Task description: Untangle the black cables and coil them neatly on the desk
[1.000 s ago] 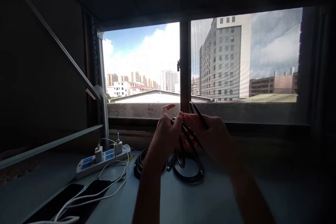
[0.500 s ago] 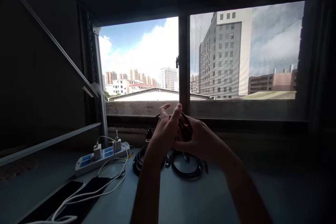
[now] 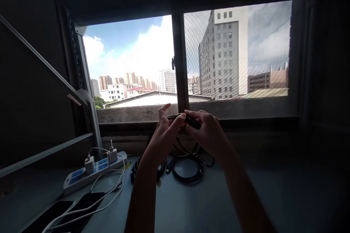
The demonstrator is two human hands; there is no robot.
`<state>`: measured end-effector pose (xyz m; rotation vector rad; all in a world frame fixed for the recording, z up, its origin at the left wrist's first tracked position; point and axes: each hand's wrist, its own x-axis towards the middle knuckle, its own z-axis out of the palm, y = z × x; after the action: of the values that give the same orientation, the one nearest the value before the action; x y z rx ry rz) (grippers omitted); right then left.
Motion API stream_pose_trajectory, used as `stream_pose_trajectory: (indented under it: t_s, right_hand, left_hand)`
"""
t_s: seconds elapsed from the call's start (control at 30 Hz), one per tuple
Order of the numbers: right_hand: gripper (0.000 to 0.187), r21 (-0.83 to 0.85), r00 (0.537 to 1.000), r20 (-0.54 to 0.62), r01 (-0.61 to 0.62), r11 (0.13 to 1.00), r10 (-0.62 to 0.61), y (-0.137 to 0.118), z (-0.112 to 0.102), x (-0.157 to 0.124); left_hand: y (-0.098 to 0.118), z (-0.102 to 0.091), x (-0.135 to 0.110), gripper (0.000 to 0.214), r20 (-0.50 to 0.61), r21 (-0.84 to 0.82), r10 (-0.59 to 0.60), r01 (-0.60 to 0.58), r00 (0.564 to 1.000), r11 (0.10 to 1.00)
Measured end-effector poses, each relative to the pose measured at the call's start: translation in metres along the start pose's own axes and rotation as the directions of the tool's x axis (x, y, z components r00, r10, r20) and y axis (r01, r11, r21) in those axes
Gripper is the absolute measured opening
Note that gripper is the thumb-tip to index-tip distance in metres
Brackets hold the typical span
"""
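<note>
Both hands are raised above the table before the window, with a loosely coiled black cable between them. My left hand [image 3: 163, 131] is closed on the coil, its thumb towards the middle and one finger pointing up. In my right hand [image 3: 209, 129], thumb and fingers pinch a thick black part [image 3: 193, 121] of the cable, perhaps its plug; its exact shape is too dark to tell. Loops of cable hang below the hands. On the table beneath lies a round coil of black cable [image 3: 188, 180], and another black coil [image 3: 134, 171] is partly hidden behind my left forearm.
To the left stands a white power strip [image 3: 95, 173] with two white chargers plugged in. White cords [image 3: 90, 207] run from there over two dark phones [image 3: 50, 215]. A metal rack post [image 3: 88, 91] rises at the left, by the window frame [image 3: 180, 62].
My right hand has turned and come up, now pinching the dark cable part near my left thumb. The cable loops hang more openly. The view has shifted slightly to the right.
</note>
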<state>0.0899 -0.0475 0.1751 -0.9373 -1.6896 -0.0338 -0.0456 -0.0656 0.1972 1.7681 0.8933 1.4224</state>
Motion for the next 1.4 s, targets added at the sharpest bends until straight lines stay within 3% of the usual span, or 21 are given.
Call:
stream_pose_trajectory:
  t_s: [0.1, 0.2, 0.3, 0.4, 0.47, 0.53, 0.67, 0.73, 0.83, 0.9, 1.07, 1.23, 1.4]
  right_hand:
    - [0.033, 0.141, 0.999, 0.038, -0.011, 0.990, 0.006, 0.008, -0.003, 0.002]
    - [0.035, 0.259, 0.988, 0.103, -0.142, 0.956, 0.119, 0.008, -0.005, 0.003]
    - [0.040, 0.260, 0.977, 0.092, -0.211, 0.942, 0.193, 0.006, -0.007, 0.004]
    - [0.041, 0.189, 0.985, -0.005, -0.169, 0.967, 0.173, 0.006, -0.009, 0.006]
    - [0.040, 0.164, 0.988, -0.055, -0.136, 0.977, 0.147, 0.007, -0.009, 0.007]
    - [0.039, 0.173, 0.990, -0.092, -0.091, 0.981, 0.108, 0.007, -0.010, 0.007]
    - [0.032, 0.248, 0.985, -0.172, 0.038, 0.968, 0.006, -0.006, -0.012, 0.003]
    - [0.029, 0.290, 0.976, -0.217, 0.098, 0.952, -0.034, -0.016, -0.013, -0.001]
    - [0.028, 0.324, 0.963, -0.262, 0.150, 0.934, -0.064, -0.030, -0.012, -0.006]
    - [0.027, 0.329, 0.960, -0.272, 0.162, 0.930, -0.071, -0.036, -0.010, -0.008]
    - [0.032, 0.437, 0.978, -0.207, 0.116, 0.892, -0.026, -0.031, -0.001, -0.004]
    - [0.027, 0.444, 0.984, -0.169, 0.032, 0.896, 0.048, -0.016, 0.006, 0.003]
    - [0.018, 0.074, 0.993, -0.092, -0.073, 0.995, 0.080, -0.008, 0.006, 0.000]
  left_hand:
    - [-0.007, -0.001, 0.007, 0.071, -0.005, -0.021, 0.006, -0.006, 1.000, 1.000]
    - [-0.008, -0.003, 0.008, 0.070, 0.053, -0.028, 0.022, -0.021, 0.998, 0.999]
    - [0.000, -0.006, 0.002, 0.066, 0.095, -0.012, 0.066, -0.065, 0.993, 0.998]
    - [0.010, -0.008, -0.005, 0.058, -0.056, 0.049, 0.256, -0.254, 0.965, 0.966]
    - [0.012, -0.010, -0.008, 0.053, -0.172, 0.149, 0.406, -0.383, 0.898, 0.912]
    - [0.009, -0.012, -0.007, 0.052, -0.156, 0.280, 0.498, -0.446, 0.853, 0.850]
    - [-0.014, -0.016, 0.005, 0.059, 0.048, 0.442, 0.510, -0.476, 0.859, 0.760]
    - [-0.026, -0.015, 0.015, 0.058, 0.013, 0.478, 0.518, -0.460, 0.855, 0.748]
    - [-0.037, -0.010, 0.027, 0.021, -0.100, 0.489, 0.492, -0.388, 0.865, 0.782]
    - [-0.038, -0.007, 0.030, 0.014, -0.167, 0.402, 0.439, -0.345, 0.883, 0.848]
    - [-0.028, -0.003, 0.023, 0.043, -0.356, -0.010, 0.236, -0.256, 0.904, 0.967]
    - [-0.015, -0.007, 0.017, 0.046, -0.460, -0.427, 0.075, -0.294, 0.885, 0.855]
    - [-0.008, -0.009, 0.014, 0.046, -0.543, -0.470, 0.024, -0.328, 0.839, 0.820]
